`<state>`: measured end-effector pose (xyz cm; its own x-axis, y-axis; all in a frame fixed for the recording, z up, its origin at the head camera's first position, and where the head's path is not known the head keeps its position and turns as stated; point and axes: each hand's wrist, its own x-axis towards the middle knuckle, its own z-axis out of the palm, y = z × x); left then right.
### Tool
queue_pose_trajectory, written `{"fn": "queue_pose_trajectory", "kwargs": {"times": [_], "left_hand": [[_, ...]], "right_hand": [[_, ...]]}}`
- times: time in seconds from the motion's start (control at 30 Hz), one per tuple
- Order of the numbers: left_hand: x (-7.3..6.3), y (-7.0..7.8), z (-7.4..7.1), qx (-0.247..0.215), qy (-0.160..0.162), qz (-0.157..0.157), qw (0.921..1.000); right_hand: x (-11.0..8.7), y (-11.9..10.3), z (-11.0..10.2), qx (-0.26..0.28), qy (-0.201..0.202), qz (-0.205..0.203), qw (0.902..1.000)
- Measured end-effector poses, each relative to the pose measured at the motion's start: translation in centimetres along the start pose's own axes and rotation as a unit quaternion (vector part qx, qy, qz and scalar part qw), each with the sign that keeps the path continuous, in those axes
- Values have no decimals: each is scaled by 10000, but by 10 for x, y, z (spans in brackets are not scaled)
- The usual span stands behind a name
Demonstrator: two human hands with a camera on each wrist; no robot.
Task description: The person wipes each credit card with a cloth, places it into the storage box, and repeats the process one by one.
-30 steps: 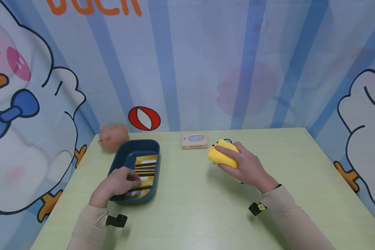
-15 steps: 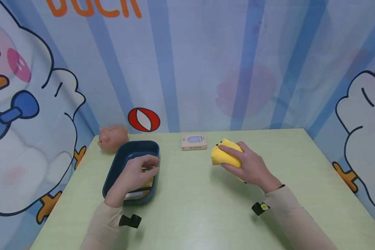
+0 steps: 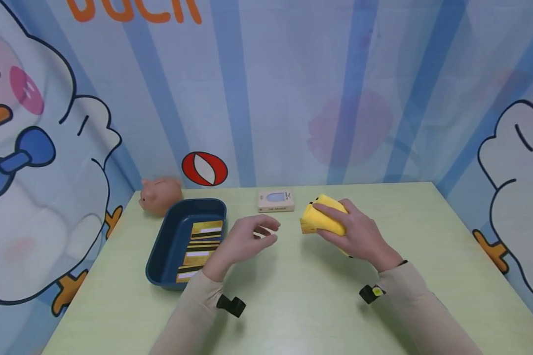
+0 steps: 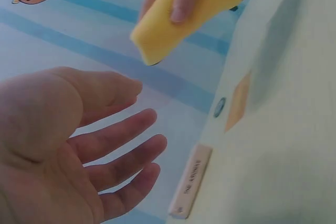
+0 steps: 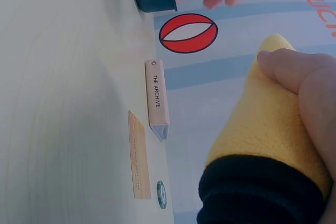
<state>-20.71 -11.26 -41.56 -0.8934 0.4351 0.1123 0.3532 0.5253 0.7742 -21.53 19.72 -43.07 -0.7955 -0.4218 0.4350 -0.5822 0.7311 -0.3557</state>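
Observation:
My right hand [image 3: 355,236] grips a yellow fleecy thing [image 3: 326,217] above the table, thumb and fingers pressed into its sides. The right wrist view shows its soft yellow fabric [image 5: 262,114] and a black band [image 5: 257,187] at the near end. Between that and the blue tray [image 3: 157,256] hovers my left hand [image 3: 246,239], its fingers loosely bent and holding nothing. In the left wrist view the palm [image 4: 47,145] faces the camera, with the yellow thing beyond the fingertips. Inside the tray lie several gold-and-black striped cards [image 3: 202,251], partly hidden by my left arm.
A pink piggy bank [image 3: 161,196] stands behind the tray at the back left. At the back edge lies a small box [image 3: 276,201] lettered "THE ARCHIVE". An orange card [image 5: 139,156] and a round chip [image 5: 161,194] lie near it. A printed cloth wall [image 3: 284,98] rises behind.
My left hand has come up out of the tray and moved right, toward the yellow thing. The right hand keeps its grip and has shifted slightly right.

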Motion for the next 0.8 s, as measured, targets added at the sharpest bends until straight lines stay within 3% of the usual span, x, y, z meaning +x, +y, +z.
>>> {"fn": "queue_pose_trajectory", "kwargs": {"times": [0.17,0.33,0.53,0.8], "left_hand": [[24,-5,22,-190,17,-96,9998],[43,-10,41,-343,299,-146,9989],[63,-23,60,-641,572,-539,9948],[83,-33,82,-267,603,-719,9952]], "right_hand": [[-1,1,-2,-16,-6,56,10000],[-1,2,-3,-6,-15,65,10000],[0,4,-4,43,-13,94,9999],[0,8,-4,-31,-3,122,9999]]}}
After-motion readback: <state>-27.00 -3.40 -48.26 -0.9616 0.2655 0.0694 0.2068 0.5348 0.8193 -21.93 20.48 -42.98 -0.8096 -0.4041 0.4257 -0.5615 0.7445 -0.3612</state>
